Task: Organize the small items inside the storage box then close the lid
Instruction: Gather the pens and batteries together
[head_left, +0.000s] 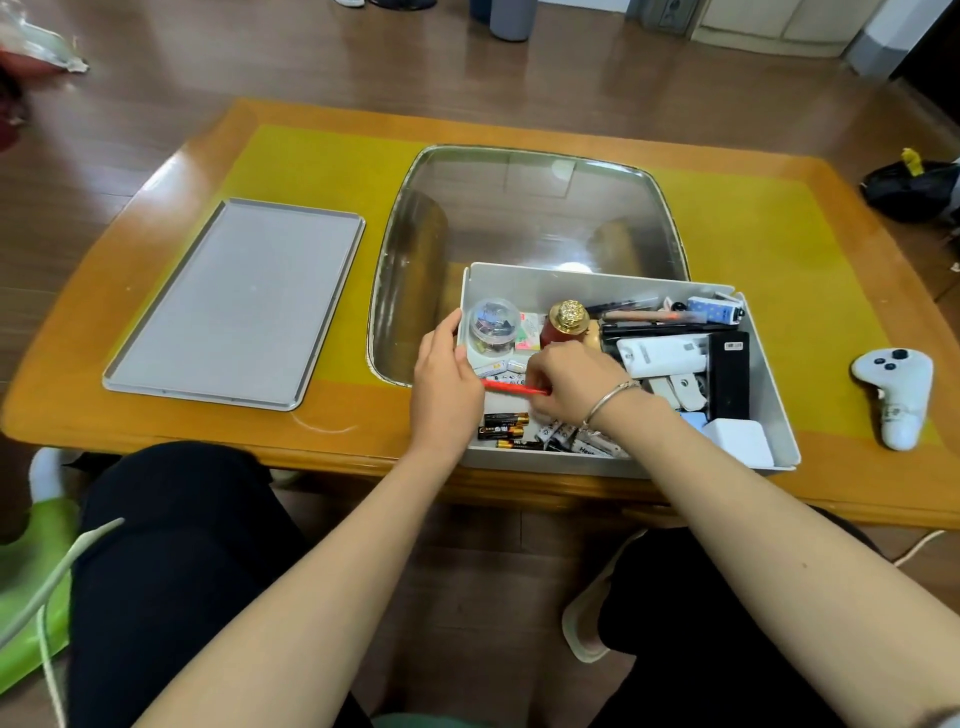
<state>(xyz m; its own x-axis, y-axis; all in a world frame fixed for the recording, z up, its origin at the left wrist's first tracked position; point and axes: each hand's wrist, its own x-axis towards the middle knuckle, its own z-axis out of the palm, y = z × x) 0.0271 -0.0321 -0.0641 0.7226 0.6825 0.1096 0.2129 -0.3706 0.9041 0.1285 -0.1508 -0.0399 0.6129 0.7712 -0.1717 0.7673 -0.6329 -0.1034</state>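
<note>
Inside the open box (769, 374) of batteries (503, 431), both hands grip a red pen (511, 387), left hand (445, 387) and right hand (574, 384) curled shut; lid (234, 304) lies left on the table (171, 171).

Box (769, 364) looks crowded; table (753, 234) beyond open.

A single wide-angle view from a camera on the seated person's head, looking forward and steeply down. Both forearms and the knees fill the near foreground, the bench (519, 130) lies close ahead, and wood floor (311, 57) stretches beyond, edges curved by the lens.
</note>
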